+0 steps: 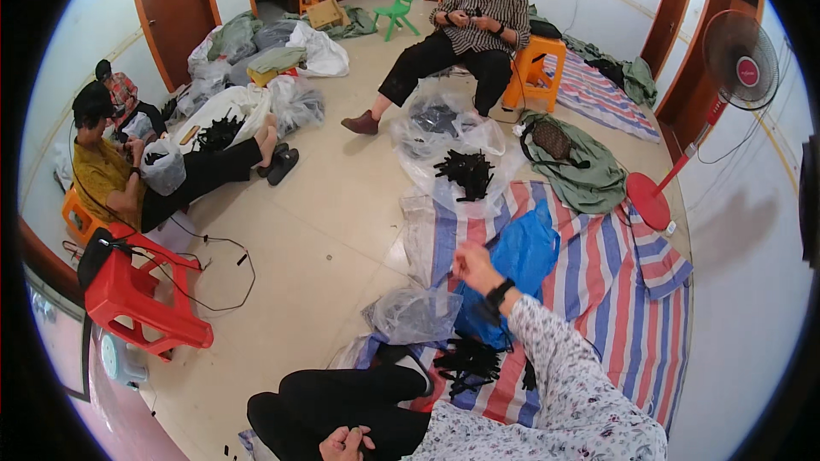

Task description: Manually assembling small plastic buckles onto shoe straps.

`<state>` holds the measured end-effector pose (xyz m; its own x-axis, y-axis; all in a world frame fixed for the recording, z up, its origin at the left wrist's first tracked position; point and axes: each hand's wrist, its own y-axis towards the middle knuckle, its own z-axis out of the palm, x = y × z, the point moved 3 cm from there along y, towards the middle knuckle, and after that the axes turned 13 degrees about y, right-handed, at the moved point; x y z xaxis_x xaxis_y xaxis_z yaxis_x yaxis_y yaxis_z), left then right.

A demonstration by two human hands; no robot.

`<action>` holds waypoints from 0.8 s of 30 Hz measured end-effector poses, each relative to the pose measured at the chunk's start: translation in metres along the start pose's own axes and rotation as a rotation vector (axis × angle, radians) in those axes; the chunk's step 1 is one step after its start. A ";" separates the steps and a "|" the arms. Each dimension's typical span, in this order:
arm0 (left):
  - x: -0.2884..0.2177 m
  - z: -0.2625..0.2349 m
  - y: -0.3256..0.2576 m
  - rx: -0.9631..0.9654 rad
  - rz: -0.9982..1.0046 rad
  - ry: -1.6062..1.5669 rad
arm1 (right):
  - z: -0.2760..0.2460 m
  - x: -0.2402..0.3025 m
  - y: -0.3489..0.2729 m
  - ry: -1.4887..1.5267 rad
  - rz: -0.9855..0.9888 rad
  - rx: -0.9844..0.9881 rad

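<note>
My right hand (pixel 477 265) is held out over a blue plastic bag (pixel 523 248), its fingers curled together. Anything inside those fingers is too small to make out. A black band circles that wrist. Low in the view, my left hand (pixel 346 444) rests at my black-trousered lap with bent fingers pressed together; what they hold, if anything, is hidden. Below the blue bag lies a pile of black strip-like pieces (pixel 468 363). Beside it sits a clear plastic bag (pixel 417 314). Another heap of black pieces (pixel 465 174) lies on clear plastic farther off.
A striped sheet (pixel 598 290) covers the floor at right, near a red-based standing fan (pixel 651 201). One person (pixel 478 26) sits ahead on an orange stool (pixel 540 72); others (pixel 120 179) work at left. A red stool (pixel 141 290) stands at left, trailing a black cable.
</note>
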<state>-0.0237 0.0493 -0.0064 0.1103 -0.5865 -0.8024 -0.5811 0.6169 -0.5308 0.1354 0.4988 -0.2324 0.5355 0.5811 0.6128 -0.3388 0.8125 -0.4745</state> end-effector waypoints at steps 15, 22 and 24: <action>0.017 -0.002 0.001 0.031 0.054 -0.060 | -0.037 -0.068 -0.083 0.004 0.238 -0.137; 0.010 -0.003 -0.003 0.047 0.084 -0.051 | -0.014 0.029 -0.061 -0.029 -0.039 0.018; 0.015 0.000 0.003 0.059 0.086 -0.058 | -0.009 0.067 -0.050 -0.083 -0.084 -0.002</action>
<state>-0.0236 0.0424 -0.0194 0.1097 -0.4994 -0.8594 -0.5423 0.6945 -0.4728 0.1949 0.4969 -0.1730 0.4963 0.5131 0.7003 -0.2937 0.8583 -0.4208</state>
